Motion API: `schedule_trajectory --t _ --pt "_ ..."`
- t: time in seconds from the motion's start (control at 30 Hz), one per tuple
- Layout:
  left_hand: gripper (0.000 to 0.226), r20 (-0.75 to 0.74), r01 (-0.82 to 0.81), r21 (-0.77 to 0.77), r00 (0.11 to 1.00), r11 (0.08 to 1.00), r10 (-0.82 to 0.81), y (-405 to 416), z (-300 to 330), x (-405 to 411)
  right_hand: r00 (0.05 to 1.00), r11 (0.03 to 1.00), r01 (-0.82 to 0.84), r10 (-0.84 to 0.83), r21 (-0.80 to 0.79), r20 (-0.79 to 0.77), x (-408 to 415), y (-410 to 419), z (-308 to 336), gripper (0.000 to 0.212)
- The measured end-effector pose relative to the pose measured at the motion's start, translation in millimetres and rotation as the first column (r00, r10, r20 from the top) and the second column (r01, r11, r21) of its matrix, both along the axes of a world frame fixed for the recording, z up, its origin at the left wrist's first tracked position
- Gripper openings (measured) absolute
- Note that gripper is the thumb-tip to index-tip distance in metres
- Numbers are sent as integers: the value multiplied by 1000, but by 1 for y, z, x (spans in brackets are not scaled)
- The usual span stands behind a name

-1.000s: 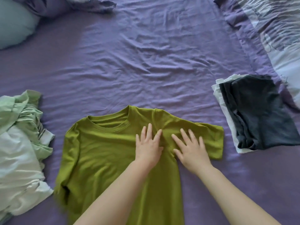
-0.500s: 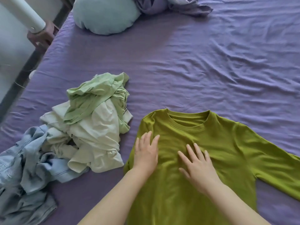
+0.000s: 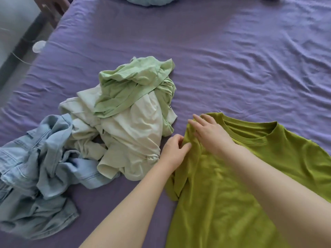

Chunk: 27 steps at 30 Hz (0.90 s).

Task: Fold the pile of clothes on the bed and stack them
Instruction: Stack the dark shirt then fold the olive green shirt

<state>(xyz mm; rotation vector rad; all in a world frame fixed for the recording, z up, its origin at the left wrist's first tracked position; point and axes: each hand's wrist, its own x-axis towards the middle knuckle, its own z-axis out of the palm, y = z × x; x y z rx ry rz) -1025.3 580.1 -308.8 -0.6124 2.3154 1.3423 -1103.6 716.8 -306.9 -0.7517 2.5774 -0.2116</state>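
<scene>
The olive-green T-shirt lies front-up near the bed's near edge, toward its right side, spread flat so its sides can be folded in. The left hand pinches the bunched left shoulder and sleeve between thumb and fingers, probably to draw that side over the body. The right hand rests on the shoulder beside the collar with fingers straight and relaxed, grasping nothing, seemingly pinning the cloth so it stays put. The unfolded pile sits just left of the shirt: a light green garment over a cream one, with a pale denim piece nearest the bed's left edge, on the purple sheet.
</scene>
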Motion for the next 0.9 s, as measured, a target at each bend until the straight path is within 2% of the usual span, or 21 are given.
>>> schedule_trajectory --t 0.07,0.1,0.2,0.27,0.37,0.4,0.5,0.57,0.7,0.77,0.83,0.9 --pt "18 -17 1 118 1000 993 1 -7 7 1 992 1000 14 -11 -25 123 -10 -8 -2 50" --pt "21 -22 19 125 1000 992 -16 -10 8 0 987 1000 11 -6 -25 160 -15 -9 -3 49" --pt "23 -24 45 92 999 995 -43 -22 8 -2 995 1000 8 -6 -18 103 -25 -5 -4 32" --pt "29 20 40 140 999 989 -43 -27 9 0 988 981 145 -136 -128 76 -30 -1 -2 23" --pt "63 154 82 284 979 955 -130 -31 9 10 930 885 368 -354 -285 103 -39 1 6 21" --pt "62 184 117 300 967 947 -178 -33 10 13 915 862 403 -388 -308 112 -42 2 8 20" --pt "37 243 244 278 918 929 -314 -42 18 18 893 835 450 -430 -318 134 -45 3 13 18" --pt "35 251 230 272 920 934 -300 -53 29 20 875 818 485 -455 -310 168 -44 3 15 16" --pt "19 136 161 331 967 930 -216 -76 56 17 851 796 525 -482 -301 208 -41 -1 18 13" --pt "23 100 163 318 974 934 -204 -86 68 11 841 781 541 -492 -312 225 -41 -3 21 11" --pt "34 68 201 227 973 953 -222 -96 77 3 834 768 551 -496 -327 239 -41 -5 24 10" --pt "35 53 238 160 967 958 -249 -105 84 -2 831 760 556 -498 -336 248 -40 -5 26 10"
